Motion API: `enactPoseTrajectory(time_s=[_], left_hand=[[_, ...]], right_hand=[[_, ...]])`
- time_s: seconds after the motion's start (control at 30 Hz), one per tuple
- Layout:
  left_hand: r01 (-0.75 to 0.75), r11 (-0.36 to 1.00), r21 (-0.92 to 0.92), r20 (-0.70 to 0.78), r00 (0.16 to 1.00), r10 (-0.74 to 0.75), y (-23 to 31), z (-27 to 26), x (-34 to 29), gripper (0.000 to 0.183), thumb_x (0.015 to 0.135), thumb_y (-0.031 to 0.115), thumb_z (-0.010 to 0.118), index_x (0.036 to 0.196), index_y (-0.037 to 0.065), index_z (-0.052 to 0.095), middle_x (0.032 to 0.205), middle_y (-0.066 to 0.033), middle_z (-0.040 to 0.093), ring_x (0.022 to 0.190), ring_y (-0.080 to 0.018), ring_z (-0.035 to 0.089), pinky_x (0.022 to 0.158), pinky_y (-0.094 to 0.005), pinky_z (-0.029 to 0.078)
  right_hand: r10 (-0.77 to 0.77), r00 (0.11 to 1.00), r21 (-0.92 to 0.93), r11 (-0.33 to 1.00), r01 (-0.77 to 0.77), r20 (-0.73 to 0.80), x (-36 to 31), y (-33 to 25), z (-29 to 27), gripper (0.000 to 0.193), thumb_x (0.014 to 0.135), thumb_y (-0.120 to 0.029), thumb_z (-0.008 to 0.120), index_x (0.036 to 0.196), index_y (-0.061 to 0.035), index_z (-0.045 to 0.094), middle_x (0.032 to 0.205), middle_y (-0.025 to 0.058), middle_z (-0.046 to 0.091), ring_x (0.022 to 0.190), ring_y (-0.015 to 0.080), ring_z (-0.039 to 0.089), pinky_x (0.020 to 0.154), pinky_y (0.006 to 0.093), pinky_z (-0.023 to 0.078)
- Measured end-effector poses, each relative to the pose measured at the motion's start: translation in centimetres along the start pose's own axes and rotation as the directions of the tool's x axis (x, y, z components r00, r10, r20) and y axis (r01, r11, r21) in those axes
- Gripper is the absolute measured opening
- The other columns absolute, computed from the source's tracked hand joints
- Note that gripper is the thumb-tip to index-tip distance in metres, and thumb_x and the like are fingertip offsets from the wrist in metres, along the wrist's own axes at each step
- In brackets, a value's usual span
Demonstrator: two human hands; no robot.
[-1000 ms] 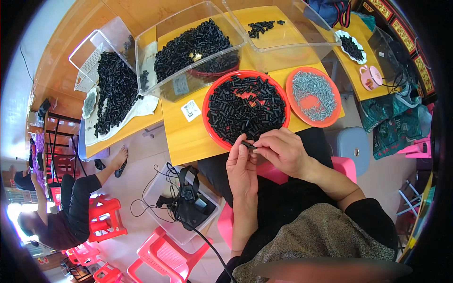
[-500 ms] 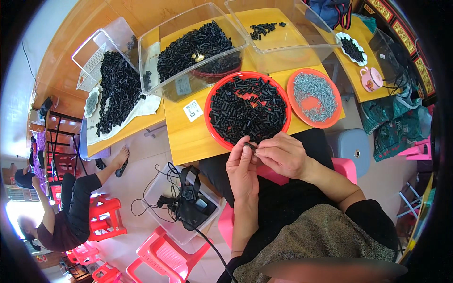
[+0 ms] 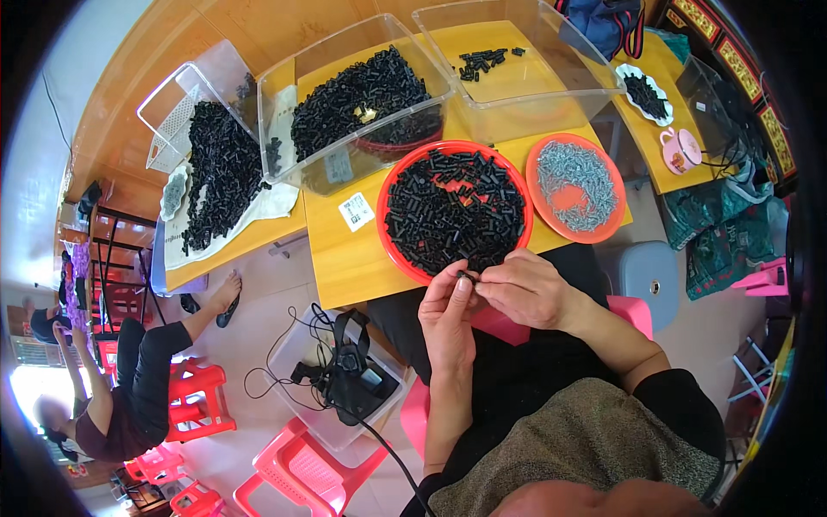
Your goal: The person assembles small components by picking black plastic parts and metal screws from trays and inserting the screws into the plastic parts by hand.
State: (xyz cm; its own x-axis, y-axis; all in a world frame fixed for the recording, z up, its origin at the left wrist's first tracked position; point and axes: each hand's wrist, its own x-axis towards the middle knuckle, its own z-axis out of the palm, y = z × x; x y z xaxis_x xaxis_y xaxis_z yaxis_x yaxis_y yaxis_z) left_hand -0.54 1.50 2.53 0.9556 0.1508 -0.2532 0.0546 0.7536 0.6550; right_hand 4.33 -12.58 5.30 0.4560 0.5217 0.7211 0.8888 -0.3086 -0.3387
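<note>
A small black part sits at the near edge of the red basin, pinched between the fingertips of both hands, the left hand and the right hand, which meet around it. The basin holds many black pieces. Just right of it, an orange plate carries silvery metal pieces. Both rest on a yellow surface, with a clear bin of black pieces behind.

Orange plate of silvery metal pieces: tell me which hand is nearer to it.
Right. The right hand is below the orange plate and slightly to its left in the picture; the left hand is farther off, beyond the right hand to the left.
</note>
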Motion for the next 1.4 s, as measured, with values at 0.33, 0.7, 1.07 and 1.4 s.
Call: enactPoseTrajectory(time_s=[0.33, 0.7, 1.07, 1.4], left_hand=[[-0.031, 0.997, 0.068, -0.002, 1.0, 0.031, -0.3, 0.4, -0.1, 0.023, 0.09, 0.005, 0.057, 0.112, 0.0, 0.06, 0.095, -0.0047, 0.064, 0.078, -0.0069, 0.056, 0.071, -0.0191, 0.045], [-0.028, 1.0, 0.012, 0.023, 0.999, 0.027, -0.1, 0.4, -0.1, 0.022, 0.091, 0.004, 0.054, 0.112, 0.0, 0.058, 0.098, -0.0066, 0.063, 0.077, -0.0079, 0.055, 0.072, -0.0206, 0.046], [0.04, 0.993, -0.107, 0.045, 0.998, -0.035, -0.7, 0.2, 0.0, 0.022, 0.091, 0.003, 0.054, 0.112, 0.0, 0.058, 0.094, -0.005, 0.062, 0.074, -0.0073, 0.053, 0.07, -0.0192, 0.044], [0.043, 0.997, -0.065, 0.093, 0.995, -0.037, -1.1, -0.3, 0.1, 0.022, 0.094, 0.01, 0.051, 0.115, 0.004, 0.053, 0.095, -0.0027, 0.059, 0.071, -0.0089, 0.05, 0.064, -0.0236, 0.043]], right_hand=[[0.07, 0.997, 0.08, 0.994, -0.07, -0.008, 0.0, 0.2, -0.4, 0.021, 0.065, -0.002, 0.071, 0.085, -0.0026, 0.063, 0.088, 0.0065, 0.061, 0.07, 0.0206, 0.059, 0.06, 0.03, 0.046], [0.039, 0.999, 0.079, 0.996, -0.041, 0.022, 0.1, 0.6, -0.3, 0.023, 0.064, -0.001, 0.069, 0.086, -0.0028, 0.063, 0.087, 0.0061, 0.061, 0.069, 0.0209, 0.059, 0.061, 0.0302, 0.046], [-0.011, 0.999, 0.103, 0.995, 0.007, 0.034, 0.2, 1.0, -0.8, 0.021, 0.064, -0.003, 0.068, 0.085, -0.0026, 0.063, 0.086, 0.0059, 0.06, 0.069, 0.0205, 0.058, 0.062, 0.0317, 0.046], [0.213, 0.968, 0.166, 0.958, -0.234, 0.136, 1.9, 0.9, -1.8, 0.03, 0.066, -0.011, 0.073, 0.094, -0.006, 0.062, 0.089, 0.0047, 0.059, 0.081, 0.0225, 0.06, 0.067, 0.0323, 0.046]])
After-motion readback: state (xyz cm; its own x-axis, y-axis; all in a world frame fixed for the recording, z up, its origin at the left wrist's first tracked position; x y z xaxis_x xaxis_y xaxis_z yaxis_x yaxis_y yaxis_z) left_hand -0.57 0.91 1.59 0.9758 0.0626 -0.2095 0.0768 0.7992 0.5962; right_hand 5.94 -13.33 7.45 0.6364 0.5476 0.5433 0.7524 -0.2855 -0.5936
